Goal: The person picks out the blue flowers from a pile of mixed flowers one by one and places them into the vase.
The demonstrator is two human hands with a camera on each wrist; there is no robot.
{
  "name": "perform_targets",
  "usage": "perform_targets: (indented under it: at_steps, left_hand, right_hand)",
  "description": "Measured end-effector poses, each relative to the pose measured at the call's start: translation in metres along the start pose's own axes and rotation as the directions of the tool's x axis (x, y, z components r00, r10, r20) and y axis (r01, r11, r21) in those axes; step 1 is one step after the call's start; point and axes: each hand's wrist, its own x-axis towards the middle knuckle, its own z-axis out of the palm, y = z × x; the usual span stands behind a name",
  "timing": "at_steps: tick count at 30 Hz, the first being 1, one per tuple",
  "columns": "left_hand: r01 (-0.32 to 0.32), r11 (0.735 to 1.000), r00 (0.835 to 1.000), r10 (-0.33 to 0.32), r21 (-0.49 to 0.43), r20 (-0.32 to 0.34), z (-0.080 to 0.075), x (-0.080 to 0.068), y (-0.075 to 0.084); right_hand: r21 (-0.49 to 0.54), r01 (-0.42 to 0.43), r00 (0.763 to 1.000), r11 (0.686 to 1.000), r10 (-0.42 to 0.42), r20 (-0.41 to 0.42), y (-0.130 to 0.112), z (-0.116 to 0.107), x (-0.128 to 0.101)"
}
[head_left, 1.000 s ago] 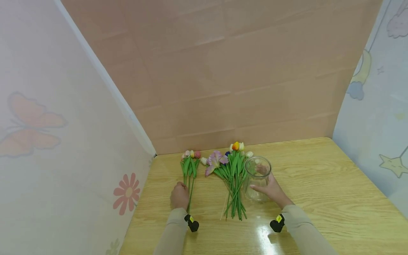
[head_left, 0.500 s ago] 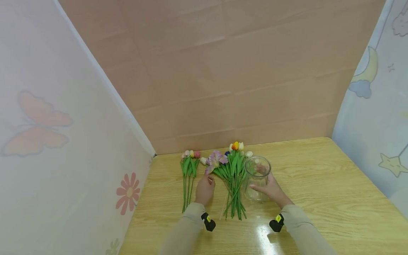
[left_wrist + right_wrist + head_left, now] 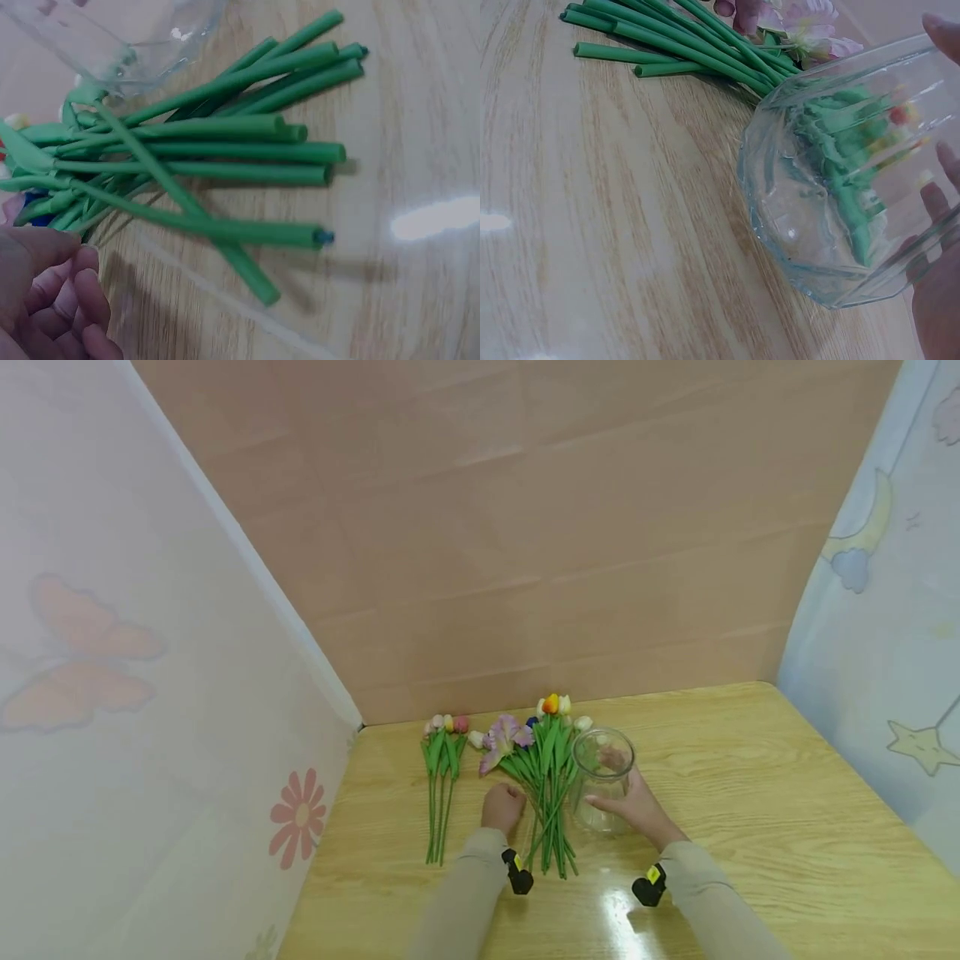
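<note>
Nothing to read here: no words, labels, brands or numbers anywhere I look. The side walls [image 3: 112, 710] carry only pictures, no lettering. My wrist straps [image 3: 517, 871] have small yellow tags, but they're too small to make out any writing on them. The vase [image 3: 603, 777] is plain clear glass, unmarked, and the flower stems [image 3: 225, 157] and the surface [image 3: 750, 793] carry no print either.

A staged home-like corner: a wood-grain surface [image 3: 712, 777] boxed in by nursery curtains [image 3: 150, 693] and a plain cardboard backdrop [image 3: 525, 527].
</note>
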Motion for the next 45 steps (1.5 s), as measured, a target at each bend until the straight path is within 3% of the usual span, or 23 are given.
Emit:
perform_targets:
  at_steps: [12,17,21,24,30,36,41,43,45]
  left_hand:
    - [0.067,0.997,0.997,-0.066,-0.032,0.032,0.016,-0.001,0.005]
    - [0.026,0.998,0.997,-0.030,-0.050,-0.068,0.017,-0.001,0.003]
    - [-0.016,0.990,0.981,-0.011,-0.138,-0.191,0.013,0.000,0.006]
    - [-0.052,0.982,0.958,-0.003,-0.183,-0.288,0.007,-0.001,0.010]
    - [-0.129,0.981,0.893,0.050,-0.148,-0.447,-0.020,0.000,0.008]
    - [-0.117,0.989,0.828,0.049,-0.088,-0.559,-0.059,0.015,-0.020]
    - [-0.070,0.997,0.741,0.070,0.026,-0.668,-0.089,0.020,-0.049]
    - [-0.030,0.999,0.734,0.051,0.042,-0.677,-0.097,0.018,-0.056]
    - [0.006,0.999,0.740,0.026,0.046,-0.672,-0.104,0.016,-0.065]
  right_hand:
    - [0.000,0.008,1.000,1.000,-0.008,-0.005,0.001,0.004,0.000]
    - [0.000,0.003,1.000,1.000,-0.003,-0.004,0.001,0.001,0.000]
    - [0.004,0.011,1.000,1.000,-0.011,-0.007,0.002,0.000,0.000]
    - [-0.002,0.006,1.000,1.000,-0.006,0.003,0.002,0.000,0.000]
    - [-0.008,-0.020,1.000,1.000,0.020,0.013,0.001,0.002,0.000]
    - [-0.003,-0.013,1.000,1.000,0.013,0.012,0.001,0.002,0.000]
    - [-0.007,-0.008,1.000,1.000,0.008,0.008,0.003,0.001,0.000]
    - [-0.012,-0.005,1.000,1.000,0.005,0.007,0.002,0.001,0.000]
    - [-0.010,-0.001,1.000,1.000,0.001,0.007,0.003,0.001,0.000]
